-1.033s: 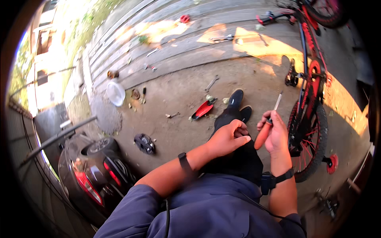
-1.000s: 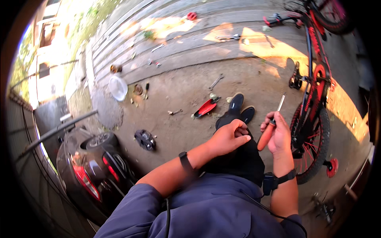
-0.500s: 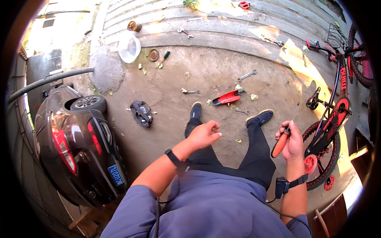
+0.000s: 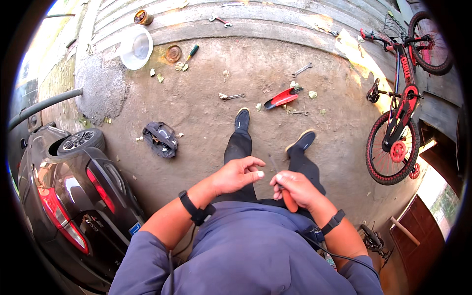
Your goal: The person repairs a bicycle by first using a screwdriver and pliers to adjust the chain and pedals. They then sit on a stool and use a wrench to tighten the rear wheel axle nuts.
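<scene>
**Orange-handled screwdriver (image 4: 289,201) in right hand (image 4: 299,189), left hand (image 4: 235,177) nearby, lower centre of frame**

Observed the screwdriver just right of centre, gripped by the right hand; handle low, blurred shaft tilted up and leftward. Noted the left hand holding nothing visible, fingers loosely bent, thumb slightly parted, near the shaft tip but apparently apart from it. Recorded 1 dark band at each wrist.

Logged beyond the hands, on brown ground (image 4: 196,123): 2 dark shoes (image 4: 242,121) at centre; above and right of these, a red-and-black scoop-shaped part (image 4: 283,99) with 3 wrenches (image 4: 302,70) about it. Located a dark grey bundle (image 4: 160,139) left of centre. Found at upper left a translucent tub (image 4: 137,47), a rusty can (image 4: 143,17) and a green-and-black-handled tool (image 4: 191,55). Marked a red-and-black bicycle (image 4: 407,105) at right, a dark car (image 4: 73,196) at lower left.
</scene>
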Tool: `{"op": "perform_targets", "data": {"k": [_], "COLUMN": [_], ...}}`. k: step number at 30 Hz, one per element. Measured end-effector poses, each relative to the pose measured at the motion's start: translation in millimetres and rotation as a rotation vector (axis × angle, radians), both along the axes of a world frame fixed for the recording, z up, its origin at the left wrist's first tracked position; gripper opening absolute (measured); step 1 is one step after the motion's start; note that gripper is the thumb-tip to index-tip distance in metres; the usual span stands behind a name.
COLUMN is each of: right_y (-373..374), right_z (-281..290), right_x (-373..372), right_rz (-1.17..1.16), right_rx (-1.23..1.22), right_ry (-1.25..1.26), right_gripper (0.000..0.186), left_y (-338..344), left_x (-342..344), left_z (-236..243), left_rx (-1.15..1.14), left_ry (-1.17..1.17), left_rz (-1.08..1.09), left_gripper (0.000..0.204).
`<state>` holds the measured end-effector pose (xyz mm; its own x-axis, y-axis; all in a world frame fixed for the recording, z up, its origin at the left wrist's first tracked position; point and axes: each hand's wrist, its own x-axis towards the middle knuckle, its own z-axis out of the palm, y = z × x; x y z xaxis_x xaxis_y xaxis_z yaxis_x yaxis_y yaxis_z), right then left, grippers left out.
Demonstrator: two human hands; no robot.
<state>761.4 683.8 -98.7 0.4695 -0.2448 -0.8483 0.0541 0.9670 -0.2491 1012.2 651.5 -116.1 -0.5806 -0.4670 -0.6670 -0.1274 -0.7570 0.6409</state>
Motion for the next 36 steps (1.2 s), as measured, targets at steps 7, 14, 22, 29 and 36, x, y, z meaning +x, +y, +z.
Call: {"op": "perform_targets", "data": {"k": [7, 14, 22, 29, 36], "right_y": [62, 149, 249, 310, 302], "right_z": [11, 32, 65, 62, 59], "right_x": [34, 8, -28, -4, 49], "right_rz": [0.182, 0.217, 0.325, 0.182, 0.258], "right_rx": [-0.128, -0.175, -0.253, -0.248, -0.311], "right_ry": [-0.089, -0.052, 0.15, 0.214, 0.234], "right_gripper": [0.035, 0.025, 0.023, 0.017, 0.015], "left_y": [73, 176, 234, 252, 288], "left_x": [15, -9, -38, -14, 79], "left_z": [29, 33, 63, 67, 49], "left_rx": [0.156, 0.102, -0.009, -0.026, 0.073], "left_ry": [0.001, -0.007, -0.039, 0.05, -0.155], "left_rz": [0.138, 0.207, 0.037, -0.088, 0.107], "left_gripper": [0.027, 0.025, 0.028, 0.03, 0.028]}}
